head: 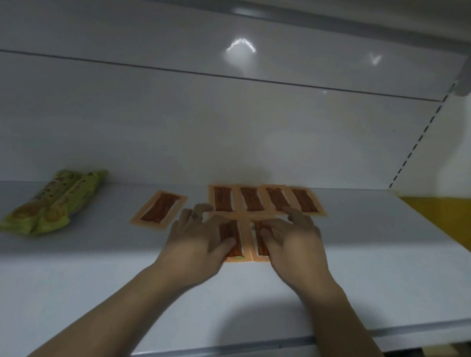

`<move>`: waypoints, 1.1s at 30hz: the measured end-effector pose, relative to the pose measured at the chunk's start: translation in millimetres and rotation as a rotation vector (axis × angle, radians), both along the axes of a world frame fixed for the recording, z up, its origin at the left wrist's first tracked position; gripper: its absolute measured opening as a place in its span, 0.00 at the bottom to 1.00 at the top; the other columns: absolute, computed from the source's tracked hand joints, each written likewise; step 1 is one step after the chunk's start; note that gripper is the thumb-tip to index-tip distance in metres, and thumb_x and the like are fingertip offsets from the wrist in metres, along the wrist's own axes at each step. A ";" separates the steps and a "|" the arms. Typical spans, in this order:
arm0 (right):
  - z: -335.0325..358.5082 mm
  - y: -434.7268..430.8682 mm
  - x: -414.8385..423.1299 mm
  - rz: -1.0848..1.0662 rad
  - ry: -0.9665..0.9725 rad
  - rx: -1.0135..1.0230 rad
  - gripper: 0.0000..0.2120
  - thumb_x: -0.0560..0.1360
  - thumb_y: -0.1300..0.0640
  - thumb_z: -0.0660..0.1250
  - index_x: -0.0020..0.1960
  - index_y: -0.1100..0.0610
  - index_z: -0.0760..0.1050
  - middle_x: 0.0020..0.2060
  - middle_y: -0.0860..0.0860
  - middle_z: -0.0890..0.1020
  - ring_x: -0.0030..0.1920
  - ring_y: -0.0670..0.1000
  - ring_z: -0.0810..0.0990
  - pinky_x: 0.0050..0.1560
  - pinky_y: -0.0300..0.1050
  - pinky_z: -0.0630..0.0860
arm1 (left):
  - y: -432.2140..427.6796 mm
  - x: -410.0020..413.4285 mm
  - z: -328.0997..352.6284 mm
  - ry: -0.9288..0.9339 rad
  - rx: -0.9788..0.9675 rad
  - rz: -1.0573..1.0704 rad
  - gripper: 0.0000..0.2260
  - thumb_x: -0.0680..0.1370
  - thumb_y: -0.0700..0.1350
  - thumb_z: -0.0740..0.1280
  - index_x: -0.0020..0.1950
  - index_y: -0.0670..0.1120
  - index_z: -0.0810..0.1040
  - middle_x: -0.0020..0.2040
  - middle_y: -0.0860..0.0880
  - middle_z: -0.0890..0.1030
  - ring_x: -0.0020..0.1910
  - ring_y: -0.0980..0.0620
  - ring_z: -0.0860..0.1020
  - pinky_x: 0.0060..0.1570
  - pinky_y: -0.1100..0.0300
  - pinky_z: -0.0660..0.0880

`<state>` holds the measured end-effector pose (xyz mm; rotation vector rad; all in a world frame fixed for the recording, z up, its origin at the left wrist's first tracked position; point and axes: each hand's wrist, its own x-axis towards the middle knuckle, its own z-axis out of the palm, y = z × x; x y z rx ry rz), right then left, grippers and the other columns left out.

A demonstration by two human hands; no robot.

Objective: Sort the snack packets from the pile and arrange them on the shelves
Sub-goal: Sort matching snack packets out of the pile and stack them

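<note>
L hand point(197, 239) & R hand point(294, 242): fingers flat, spread, pressing, no grip | two flat orange plastic snack packets point(241, 242) under them, mid white metal shelf point(361, 268), just fwd of back-edge row of four like packets point(266, 199) | prob. light, thin, floppy, slick: slide flat or pinch a short edge

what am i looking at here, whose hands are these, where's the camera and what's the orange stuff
There is no machine here. This is one picture from a camera worn on a person's head, looking down at their own bare hands. In front is a white shelf. Flat orange snack packets lie on it: a back row of four, a lone packet off to the left, and two front packets. The left hand and right hand rest flat on the front two, pressing rather than gripping. At far left lie green packets. Nothing is lifted.
</note>
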<state>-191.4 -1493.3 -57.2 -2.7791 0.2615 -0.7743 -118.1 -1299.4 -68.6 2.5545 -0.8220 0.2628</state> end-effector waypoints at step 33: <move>44.1 103.8 80.0 0.343 0.457 -0.235 0.21 0.80 0.56 0.58 0.72 0.51 0.67 0.67 0.54 0.74 0.68 0.57 0.69 0.68 0.51 0.60 | 57.2 35.0 17.8 0.220 0.179 0.569 0.29 0.79 0.68 0.49 0.76 0.56 0.62 0.69 0.45 0.71 0.68 0.43 0.66 0.65 0.48 0.60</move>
